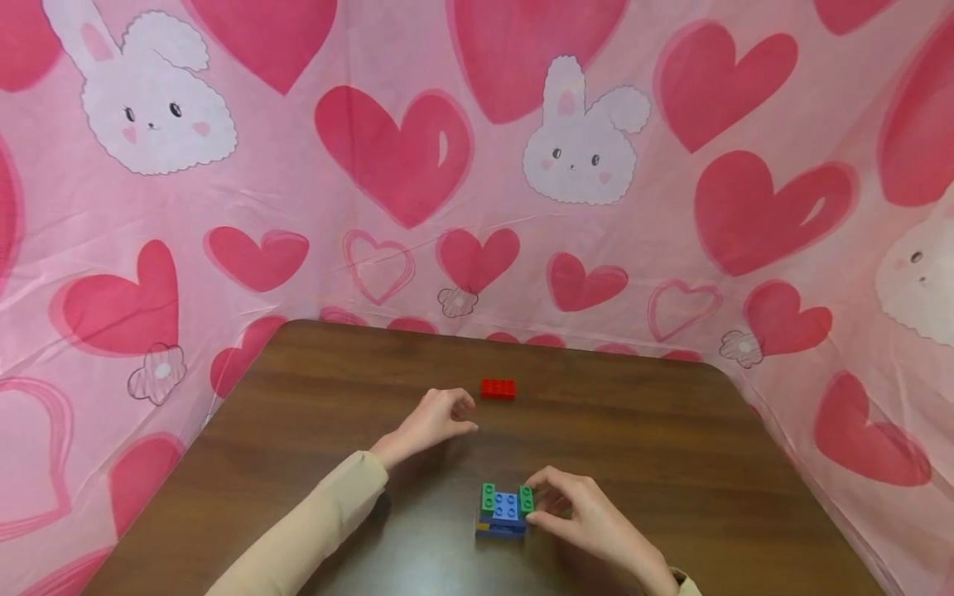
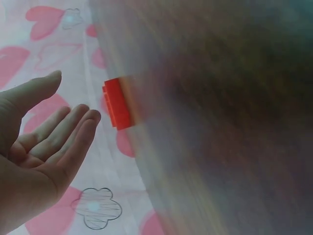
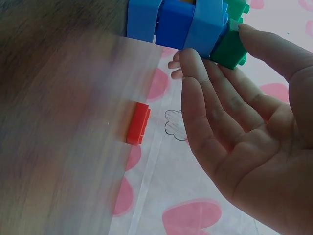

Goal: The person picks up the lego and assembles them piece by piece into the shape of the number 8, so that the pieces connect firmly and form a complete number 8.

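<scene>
A small stack of bricks (image 1: 504, 511), blue with two green ones on top, stands on the brown table (image 1: 656, 447) near its front edge. My right hand (image 1: 574, 509) pinches its right side, thumb and fingers on the green brick (image 3: 230, 49) and the blue bricks (image 3: 176, 22). A single red brick (image 1: 498, 388) lies farther back on the table. My left hand (image 1: 440, 418) hovers just left of it, fingers relaxed and holding nothing; the left wrist view shows the open palm (image 2: 44, 142) a short gap from the red brick (image 2: 119, 104).
A pink cloth (image 1: 477, 165) printed with hearts and bunnies hangs close behind and to both sides of the table. The table's back corners are rounded.
</scene>
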Demonstrator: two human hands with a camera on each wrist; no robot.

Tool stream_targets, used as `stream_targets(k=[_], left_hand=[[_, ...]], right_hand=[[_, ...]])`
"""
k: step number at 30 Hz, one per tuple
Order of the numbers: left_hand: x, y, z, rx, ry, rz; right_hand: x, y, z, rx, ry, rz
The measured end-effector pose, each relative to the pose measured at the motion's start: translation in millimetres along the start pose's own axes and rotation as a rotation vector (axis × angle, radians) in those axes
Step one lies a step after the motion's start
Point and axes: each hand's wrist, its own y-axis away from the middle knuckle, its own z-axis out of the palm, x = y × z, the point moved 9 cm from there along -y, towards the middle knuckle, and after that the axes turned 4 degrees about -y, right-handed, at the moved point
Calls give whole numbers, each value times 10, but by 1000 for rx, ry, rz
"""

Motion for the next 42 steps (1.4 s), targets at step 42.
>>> stream_targets(k=[42], left_hand=[[-357, -663, 105, 83, -87, -76]], right_hand=[[11, 15, 4, 3, -17, -9]])
